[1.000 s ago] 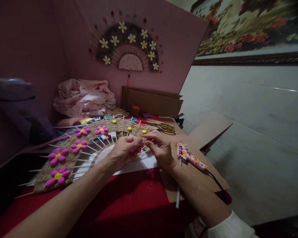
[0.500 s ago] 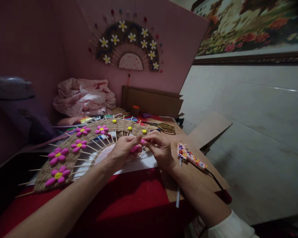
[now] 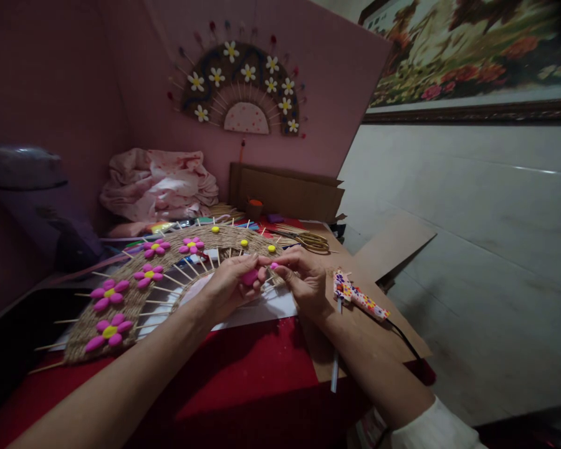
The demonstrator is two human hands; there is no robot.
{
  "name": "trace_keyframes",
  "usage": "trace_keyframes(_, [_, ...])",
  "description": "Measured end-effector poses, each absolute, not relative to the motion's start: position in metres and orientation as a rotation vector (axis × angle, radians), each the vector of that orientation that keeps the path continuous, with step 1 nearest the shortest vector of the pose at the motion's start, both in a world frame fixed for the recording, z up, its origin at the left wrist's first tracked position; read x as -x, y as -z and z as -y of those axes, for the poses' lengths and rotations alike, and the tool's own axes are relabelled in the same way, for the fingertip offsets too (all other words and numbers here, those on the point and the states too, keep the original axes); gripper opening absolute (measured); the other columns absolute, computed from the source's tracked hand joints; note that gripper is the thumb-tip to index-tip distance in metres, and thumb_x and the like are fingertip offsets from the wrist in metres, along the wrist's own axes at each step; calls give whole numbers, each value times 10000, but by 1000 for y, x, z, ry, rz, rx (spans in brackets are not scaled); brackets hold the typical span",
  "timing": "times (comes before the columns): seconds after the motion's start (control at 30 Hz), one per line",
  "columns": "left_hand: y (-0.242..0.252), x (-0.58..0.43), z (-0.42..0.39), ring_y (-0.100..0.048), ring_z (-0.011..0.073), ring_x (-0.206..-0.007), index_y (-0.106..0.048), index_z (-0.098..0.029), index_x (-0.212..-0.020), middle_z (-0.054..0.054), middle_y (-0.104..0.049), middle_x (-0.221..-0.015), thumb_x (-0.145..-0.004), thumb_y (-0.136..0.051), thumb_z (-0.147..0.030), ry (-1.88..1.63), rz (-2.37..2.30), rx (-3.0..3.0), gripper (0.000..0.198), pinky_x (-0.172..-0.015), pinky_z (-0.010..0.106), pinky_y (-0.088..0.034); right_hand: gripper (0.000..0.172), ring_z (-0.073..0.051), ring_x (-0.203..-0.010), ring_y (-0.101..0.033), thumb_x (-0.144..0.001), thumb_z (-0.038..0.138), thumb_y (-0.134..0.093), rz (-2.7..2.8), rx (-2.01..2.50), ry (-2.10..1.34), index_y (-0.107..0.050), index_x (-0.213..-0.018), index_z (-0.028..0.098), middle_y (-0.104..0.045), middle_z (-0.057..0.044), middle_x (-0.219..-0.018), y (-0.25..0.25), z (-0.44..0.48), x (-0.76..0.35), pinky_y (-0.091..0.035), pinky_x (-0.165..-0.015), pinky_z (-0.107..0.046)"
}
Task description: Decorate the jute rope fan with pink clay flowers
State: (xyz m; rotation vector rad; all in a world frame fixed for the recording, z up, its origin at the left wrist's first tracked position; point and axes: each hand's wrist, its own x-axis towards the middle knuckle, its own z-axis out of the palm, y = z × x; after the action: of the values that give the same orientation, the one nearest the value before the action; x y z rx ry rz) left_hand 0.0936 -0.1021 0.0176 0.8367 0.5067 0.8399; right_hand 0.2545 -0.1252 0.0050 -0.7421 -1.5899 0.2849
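**Item 1, far L:** woven half-round mat [image 3: 121,299], jute-coloured, w/ wooden skewers sticking out & pink flowers on it, is lying flat on red cloth [image 3: 243,374]

**Item 2, behind it:** pink fabric bundle [image 3: 159,184] is sitting against pink board [image 3: 318,93]

**Item 3, centre:** L hand [image 3: 229,284] is hovering over mat's R end, thumb & fingers pinching a pink petal piece [image 3: 250,276]

**Item 4:** R hand [image 3: 303,280] is meeting it, fingertips closed on a smaller pink bit [image 3: 274,266], just beside the petal piece. Whether the 2 bits are touching: cannot tell

**Item 5, behind R hand:** gold scissors [image 3: 313,241] are lying on the tabletop

**Item 6, R:** patterned glue gun [image 3: 359,299] is resting on cardboard sheet [image 3: 336,262], near R wrist, cord trailing off to the R
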Motion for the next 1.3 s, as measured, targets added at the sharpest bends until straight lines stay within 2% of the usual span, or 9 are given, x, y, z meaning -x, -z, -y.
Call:
trace_keyframes(0.17, [-15,-92,101,-536,70,-528,-676,-88,-906,37,-617,-659,-754,-683,-259,-853,-516,-761,229,-546,197,-461,74,-138,-739,-565,-796,208,-650,1723,708,-322,-673,-861,233,-573,-24,-813,-2,129,-253,-478,-640,-278])
trace_keyframes(0.37, [-12,-91,97,-541,72,-532,-668,-79,-892,56,-624,-688,-777,-641,-213,-841,-474,-698,178,-513,181,-446,71,-137,-733,-547,-809,186,-622,1689,757,-146,-641,-865,226,-574,-24,-811,-3,131,-255,-465,-621,-268])
trace_keyframes(0.47, [-12,-91,97,-533,77,-535,-674,-81,-881,46,-609,-665,-767,-652,-215,-858,-486,-712,177,-527,196,-450,80,-150,-769,-567,-819,199,-612,1776,762,-214,-644,-888,226,-598,-34,-830,-3,130,-254,-483,-665,-289])
trace_keyframes(0.6, [-15,-94,101,-482,57,-494,-680,-100,-842,22,-593,-638,-715,-707,-217,-867,-521,-812,175,-509,193,-417,87,-149,-773,-566,-820,186,-611,1755,744,-242,-646,-886,229,-595,-34,-838,-1,128,-255,-485,-653,-284])
trace_keyframes(0.7, [-18,-97,106,-461,53,-492,-661,-99,-718,18,-570,-600,-709,-720,-286,-857,-538,-914,196,-479,177,-366,116,-129,-731,-539,-807,158,-622,1707,748,-180,-650,-886,239,-569,-21,-839,-2,129,-255,-458,-592,-251])
trace_keyframes(0.8, [-19,-99,109,-429,48,-464,-625,-103,-631,5,-531,-542,-682,-739,-333,-865,-561,-977,261,-443,174,-308,137,-129,-737,-537,-813,160,-612,1727,755,-160,-650,-915,243,-560,-23,-857,-4,130,-255,-459,-595,-251])
trace_keyframes(0.93, [-19,-98,109,-410,42,-451,-627,-109,-650,-4,-531,-554,-662,-751,-336,-875,-584,-1009,259,-448,183,-306,177,-134,-736,-535,-825,191,-606,1745,801,-149,-643,-991,241,-563,-26,-857,-5,129,-255,-458,-610,-264])
trace_keyframes(1.1, [-19,-98,108,-398,43,-432,-600,-110,-609,10,-542,-550,-703,-707,-404,-874,-560,-1026,326,-426,187,-277,113,-143,-799,-543,-819,170,-612,1725,779,-129,-661,-893,241,-559,-17,-831,-6,128,-254,-470,-674,-271])
trace_keyframes(1.3, [-20,-96,109,-392,38,-422,-609,-125,-668,-13,-536,-539,-659,-752,-328,-839,-579,-981,249,-442,190,-305,147,-144,-781,-550,-819,211,-613,1756,795,-179,-659,-955,240,-568,-31,-876,-4,127,-256,-470,-635,-269])
